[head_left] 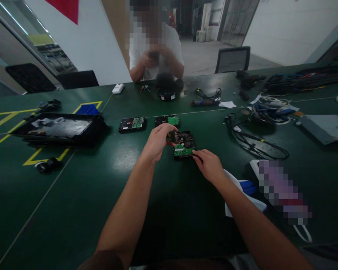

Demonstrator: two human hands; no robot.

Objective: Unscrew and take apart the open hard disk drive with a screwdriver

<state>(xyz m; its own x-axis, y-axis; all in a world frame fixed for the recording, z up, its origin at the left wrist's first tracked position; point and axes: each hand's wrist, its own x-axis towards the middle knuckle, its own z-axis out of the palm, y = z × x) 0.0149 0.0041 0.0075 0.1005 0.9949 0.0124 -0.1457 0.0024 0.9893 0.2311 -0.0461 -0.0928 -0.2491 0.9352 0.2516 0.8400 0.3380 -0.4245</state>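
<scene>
A hard drive (184,144) lies on the green table in front of me, its green circuit board facing up. My left hand (159,141) is over its left side, fingers curled around a short dark-and-yellow tool (172,136); its tip is hidden. At the drive's lower right corner, my right hand (207,162) pinches the edge between thumb and fingers. Just behind is a second hard drive (171,120), partly covered by my left hand. A third hard drive (132,124) rests to the left of it.
A black plastic tray (62,129) sits at left. Black cables (253,142), a bundle of wires (272,110) and a grey metal box (325,127) lie at right. A phone (281,187) is near my right forearm. Across the table (73,210) sits a person (157,56).
</scene>
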